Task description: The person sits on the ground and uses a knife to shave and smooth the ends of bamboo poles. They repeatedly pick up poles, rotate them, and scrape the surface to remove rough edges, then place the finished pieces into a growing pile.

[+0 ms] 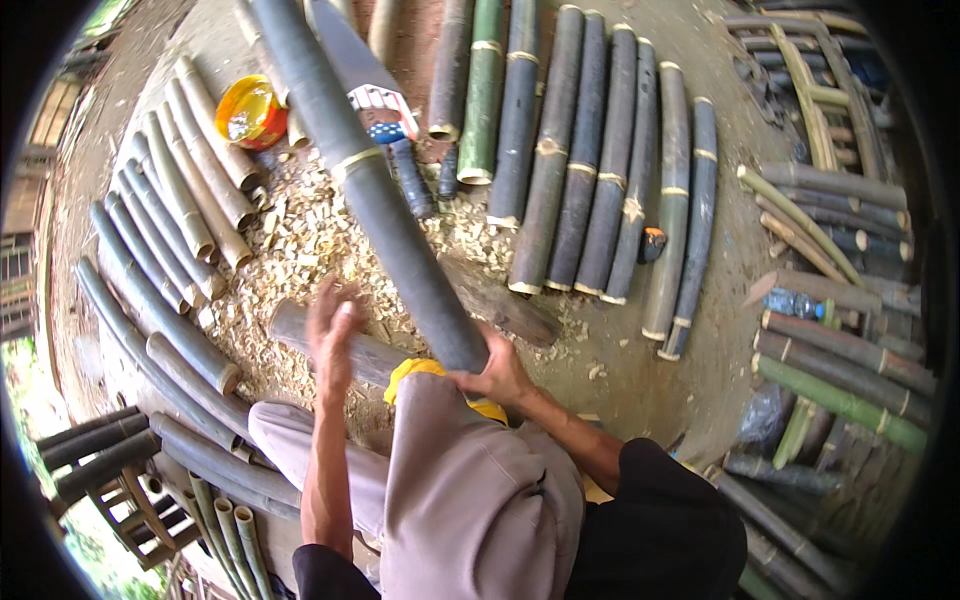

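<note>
Nine bamboo poles [582, 150] lie side by side on the ground to the front right, one of them bright green and the others mostly dark; more poles fan out on the left, overlapping too much for a sure count. One long dark pole [375, 200], with one pale node ring in view, slants from the upper edge down to the person's knees, its near end in the right hand. Below it spreads one wide scatter of wood shavings [285, 230], with two short logs [510, 312] lying in it. One broad grey blade [350, 52] shows just beyond the slanting pole. The right hand [495, 370] is clamped on that pole's near end, forearm angled in from the right; the left hand [335, 325] is raised over the shavings, fingers blurred and spread apart, clear of the pole, its forearm nearly upright. One red-and-yellow tub [250, 112], one plastic bottle [793, 303] and one small orange-and-black object [651, 244] complete the count.
</note>
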`<state>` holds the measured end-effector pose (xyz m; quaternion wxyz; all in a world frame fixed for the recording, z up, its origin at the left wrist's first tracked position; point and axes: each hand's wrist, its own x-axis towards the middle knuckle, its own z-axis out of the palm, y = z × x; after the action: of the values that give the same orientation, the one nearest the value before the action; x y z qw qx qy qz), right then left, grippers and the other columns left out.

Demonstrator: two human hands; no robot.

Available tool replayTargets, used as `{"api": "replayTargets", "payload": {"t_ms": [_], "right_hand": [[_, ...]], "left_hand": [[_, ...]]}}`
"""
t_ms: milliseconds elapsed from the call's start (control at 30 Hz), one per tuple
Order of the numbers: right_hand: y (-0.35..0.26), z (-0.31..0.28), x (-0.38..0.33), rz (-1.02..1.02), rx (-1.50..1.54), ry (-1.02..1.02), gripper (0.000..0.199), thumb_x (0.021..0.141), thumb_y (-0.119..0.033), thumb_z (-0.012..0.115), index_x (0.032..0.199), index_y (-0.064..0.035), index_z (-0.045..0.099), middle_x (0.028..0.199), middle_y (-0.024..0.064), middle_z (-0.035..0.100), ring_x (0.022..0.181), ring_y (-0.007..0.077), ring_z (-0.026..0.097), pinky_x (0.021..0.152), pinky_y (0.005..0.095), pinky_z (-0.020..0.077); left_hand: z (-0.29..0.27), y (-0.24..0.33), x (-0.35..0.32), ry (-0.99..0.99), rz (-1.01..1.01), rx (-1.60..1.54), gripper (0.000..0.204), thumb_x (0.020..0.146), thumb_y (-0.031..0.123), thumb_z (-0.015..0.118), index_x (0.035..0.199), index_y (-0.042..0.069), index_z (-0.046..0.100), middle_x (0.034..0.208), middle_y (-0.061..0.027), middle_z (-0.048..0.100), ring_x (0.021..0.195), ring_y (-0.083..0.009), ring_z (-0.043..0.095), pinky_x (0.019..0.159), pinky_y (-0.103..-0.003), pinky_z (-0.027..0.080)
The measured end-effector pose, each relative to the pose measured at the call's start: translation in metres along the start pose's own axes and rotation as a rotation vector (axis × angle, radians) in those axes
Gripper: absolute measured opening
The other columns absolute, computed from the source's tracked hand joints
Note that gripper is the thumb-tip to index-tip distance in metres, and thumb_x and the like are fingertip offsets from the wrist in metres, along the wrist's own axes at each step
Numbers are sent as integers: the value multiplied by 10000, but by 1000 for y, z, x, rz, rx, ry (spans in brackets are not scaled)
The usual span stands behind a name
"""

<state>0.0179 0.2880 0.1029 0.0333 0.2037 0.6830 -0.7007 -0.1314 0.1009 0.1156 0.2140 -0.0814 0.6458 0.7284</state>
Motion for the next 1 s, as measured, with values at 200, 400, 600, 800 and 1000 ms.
{"api": "replayTargets", "payload": {"t_ms": [200,400,600,800,1000], "right_hand": [[-8,14,18,-98,-209,-257,756,627,-274,785,1259,-7,467,1057,218,629,984,319,636,848,380,495],[-17,7,24,-85,-357,-324,665,708,-288,752,1260,-32,483,989,159,642,909,259,647,806,358,509],[27,-65,22,-38,-333,54,410,835,-163,675,1182,11,545,846,54,624,764,124,587,682,272,491],[22,-28,39,64,-318,-148,364,840,-82,636,1180,9,541,853,60,610,716,104,562,633,240,484],[21,4,69,37,-503,-386,322,816,-45,616,1133,-1,584,771,71,633,668,122,600,609,265,506]], "left_hand": [[27,1,13,-43,-88,-389,483,722,143,736,1098,-40,495,964,-193,641,764,-241,657,697,-337,556],[12,-19,6,208,58,-427,413,701,72,713,1041,-14,495,838,-114,604,695,-219,639,653,-346,551],[-29,-6,-7,410,73,-346,468,663,84,757,1045,4,499,856,-75,594,682,-162,604,604,-296,530],[-58,-9,-27,539,78,-329,504,667,139,749,1071,-10,486,835,-75,573,657,-162,593,575,-319,523],[-96,-20,-48,629,1,-318,526,659,152,758,1073,-19,483,871,-83,576,724,-161,591,634,-317,519]]}}
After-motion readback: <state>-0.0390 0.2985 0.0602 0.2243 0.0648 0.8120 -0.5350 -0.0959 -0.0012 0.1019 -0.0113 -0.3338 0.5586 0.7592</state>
